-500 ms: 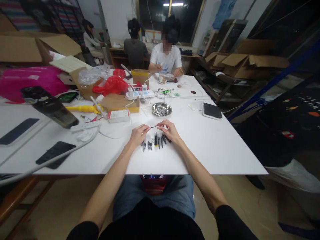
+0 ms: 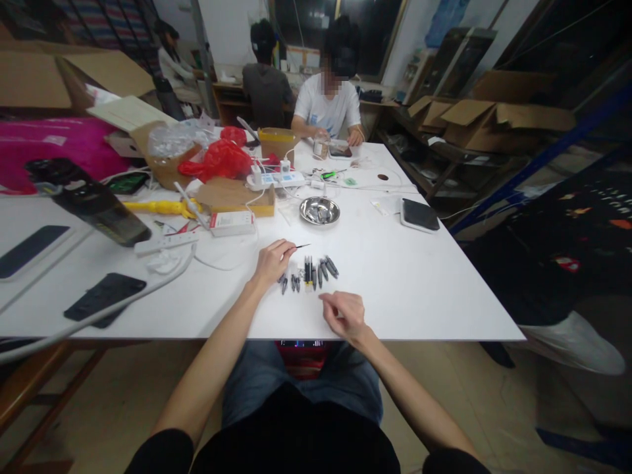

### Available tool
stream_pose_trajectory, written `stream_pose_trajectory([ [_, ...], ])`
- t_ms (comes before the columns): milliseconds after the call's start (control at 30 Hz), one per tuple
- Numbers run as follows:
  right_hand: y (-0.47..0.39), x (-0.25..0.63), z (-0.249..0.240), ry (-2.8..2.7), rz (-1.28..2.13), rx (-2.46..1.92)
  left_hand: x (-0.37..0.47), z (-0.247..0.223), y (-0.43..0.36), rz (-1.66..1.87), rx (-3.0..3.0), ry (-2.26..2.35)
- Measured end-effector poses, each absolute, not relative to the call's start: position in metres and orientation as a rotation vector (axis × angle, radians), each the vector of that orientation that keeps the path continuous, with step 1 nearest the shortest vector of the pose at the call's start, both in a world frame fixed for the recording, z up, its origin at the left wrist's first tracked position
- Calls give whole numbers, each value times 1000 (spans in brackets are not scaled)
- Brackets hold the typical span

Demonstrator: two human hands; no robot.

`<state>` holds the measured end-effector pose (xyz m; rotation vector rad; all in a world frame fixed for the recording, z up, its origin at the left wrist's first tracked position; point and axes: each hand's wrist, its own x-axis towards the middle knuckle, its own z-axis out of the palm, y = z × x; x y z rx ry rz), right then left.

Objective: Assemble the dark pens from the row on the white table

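My left hand (image 2: 272, 262) pinches a thin dark pen refill (image 2: 302, 246), its slim end pointing right above the table. My right hand (image 2: 345, 311) is near the table's front edge, fingers curled in; whether anything small is between them is hidden. Between the hands lie pen parts in a row: short grey pieces (image 2: 295, 283) on the left, black refills with yellow ends (image 2: 309, 271) in the middle, and dark grey pen barrels (image 2: 323, 269) on the right. Farther back stands a shiny metal bowl (image 2: 320, 220) with small dark parts inside.
On the left are a phone (image 2: 105, 299), a thick white cable (image 2: 162, 289), a dark bottle (image 2: 91, 204) and a small white box (image 2: 232, 222). A power strip (image 2: 276, 179) lies beyond. A black-topped device (image 2: 419, 215) sits right. Across the table sits a person (image 2: 326, 105) in white.
My right hand has left the refill and drawn back toward the table's front edge, fingers curling. The left hand still holds the refill. The barrels on the right are now uncovered.
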<state>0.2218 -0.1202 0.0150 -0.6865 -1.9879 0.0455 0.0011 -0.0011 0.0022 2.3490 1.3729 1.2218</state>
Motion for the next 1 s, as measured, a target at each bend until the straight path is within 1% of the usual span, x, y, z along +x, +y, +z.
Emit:
stream_pose_trajectory([
  [167,-177,213,2,-2316,-99,-312,1,2,-1,1241,2336,1370],
  [233,-183,213,4,-2357,-108,-285,0,2,-1,1250,2328,1373],
  [333,-157,219,18,-2241,-5,-558,0,3,-1,1262,2325,1363],
  [467,-74,227,41,-1913,276,-982,0,4,-1,1270,2336,1318],
  [533,-34,228,44,-1906,381,-1040,0,4,0,1265,2339,1299],
  [633,5,226,35,-1918,506,-994,-1,3,0,1244,2350,1305],
  [767,17,232,16,-1786,513,-1030,-3,1,2,1196,2390,1330],
  [900,6,251,5,-1691,566,-1136,-2,2,3,1163,2409,1345],
  [1000,-7,261,3,-1740,620,-1168,-2,2,4,1140,2418,1345],
])
